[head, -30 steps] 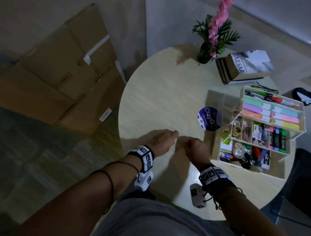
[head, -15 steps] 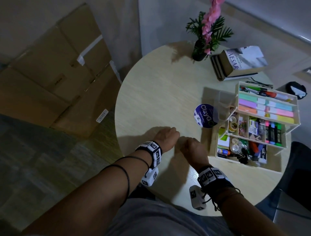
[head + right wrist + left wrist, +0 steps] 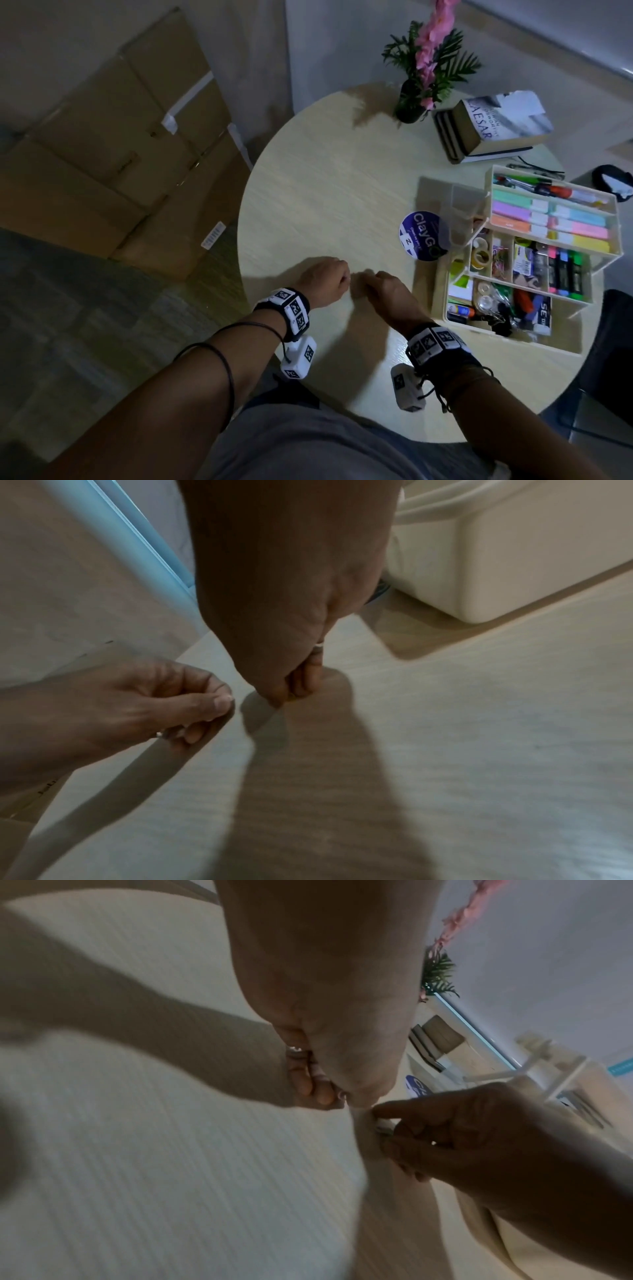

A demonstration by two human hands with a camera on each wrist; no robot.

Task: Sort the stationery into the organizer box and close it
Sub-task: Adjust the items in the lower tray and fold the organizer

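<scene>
dim, grainy room light falls from ahead of me, so my hands cast long soft shadows across the table (both wrist views smear with motion blur). the head view bends at its edges.

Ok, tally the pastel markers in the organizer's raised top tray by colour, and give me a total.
mint green marker: 1
purple marker: 1
orange marker: 1
light blue marker: 1
pink marker: 1
yellow marker: 1
Total: 6
</scene>
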